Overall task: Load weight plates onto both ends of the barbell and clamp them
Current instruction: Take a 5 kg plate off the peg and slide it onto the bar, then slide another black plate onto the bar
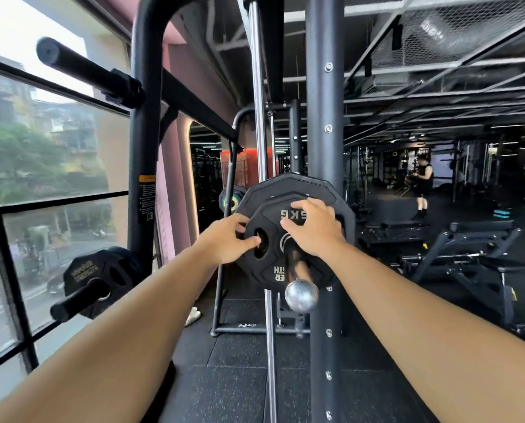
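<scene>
My left hand grips the black weight plate at its left side, with a finger hooked into the oval grip hole. My right hand lies spread on the plate's face just above the centre, fingers loose, clasping nothing. The plate sits on the barbell, whose silver end sticks out toward me below my right wrist. Another plate hangs on a rack peg at lower left.
</scene>
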